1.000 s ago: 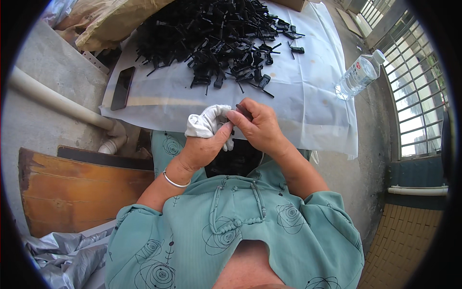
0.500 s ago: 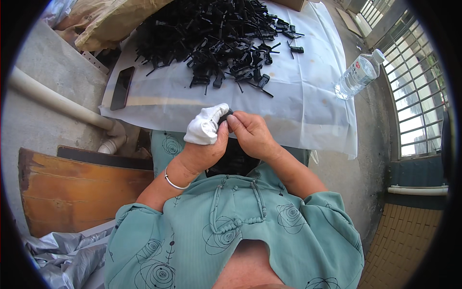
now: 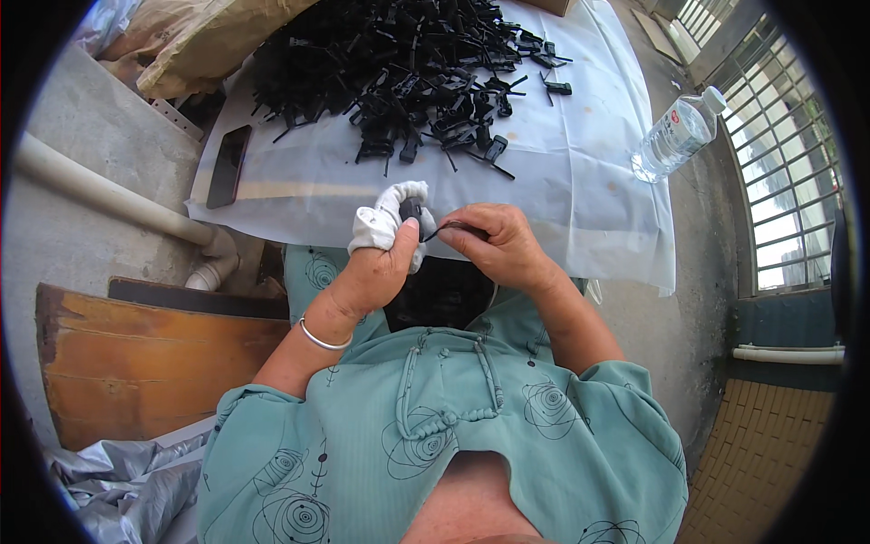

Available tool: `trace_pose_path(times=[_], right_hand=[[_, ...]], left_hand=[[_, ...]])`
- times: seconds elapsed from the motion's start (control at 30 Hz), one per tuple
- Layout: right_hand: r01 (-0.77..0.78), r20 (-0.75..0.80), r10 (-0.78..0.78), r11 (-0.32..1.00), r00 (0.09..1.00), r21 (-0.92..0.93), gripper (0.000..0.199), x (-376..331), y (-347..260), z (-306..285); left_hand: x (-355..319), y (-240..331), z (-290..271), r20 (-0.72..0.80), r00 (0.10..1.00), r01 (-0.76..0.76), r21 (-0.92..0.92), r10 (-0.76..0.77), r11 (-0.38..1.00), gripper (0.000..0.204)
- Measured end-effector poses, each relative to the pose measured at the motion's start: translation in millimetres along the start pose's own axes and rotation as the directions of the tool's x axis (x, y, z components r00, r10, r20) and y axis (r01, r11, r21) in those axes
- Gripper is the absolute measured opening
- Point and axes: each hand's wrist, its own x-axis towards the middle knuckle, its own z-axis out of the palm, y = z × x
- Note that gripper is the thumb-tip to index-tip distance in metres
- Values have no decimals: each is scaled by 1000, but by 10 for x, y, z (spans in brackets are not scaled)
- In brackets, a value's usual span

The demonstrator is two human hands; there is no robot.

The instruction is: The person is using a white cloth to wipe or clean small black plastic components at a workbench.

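Observation:
Over the near edge of the covered table, my left hand (image 3: 388, 258) is closed on a small black plastic part (image 3: 411, 210). White cloth (image 3: 381, 222) covers its fingers, perhaps a glove, while the thumb is bare. My right hand (image 3: 507, 247) pinches a thin black strip (image 3: 442, 227) that runs across to the part; whether the two are joined is too small to tell. Ahead lies a big heap of similar black plastic parts (image 3: 390, 82), many with thin strips sticking out. Below my hands, something black (image 3: 439, 295) rests between my legs.
A phone (image 3: 230, 166) lies at the table's left edge, and a clear water bottle (image 3: 675, 136) stands at the right. White plastic sheeting (image 3: 589, 199) covers the table. Brown paper (image 3: 213, 45) is at the back left; a pipe (image 3: 109, 195) and a wooden board (image 3: 154, 363) are on the left.
My hands were together around the black part. Now my right hand has drawn a little to the right, a thin black strip shows between them, and the part shows more in my left.

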Motion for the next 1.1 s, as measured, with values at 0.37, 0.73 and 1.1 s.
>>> trace_pose_path(times=[0.37, 0.73, 1.1], right_hand=[[-27, 58, 28, 1000, 998, -6, 20, 44, -44, 85], [-40, 38, 50, 975, 998, -218, 24, 49, 72, 5], [-28, -264, -102, 893, 959, -449, 10, -30, 207, -149]], left_hand=[[-1, -23, 67, 58, 984, -178, 280, 168, 943, 23], [-7, -57, -1, 131, 963, -265, 605, 235, 751, 30], [119, -302, -144, 39, 959, 282, -148, -279, 948, 22]])
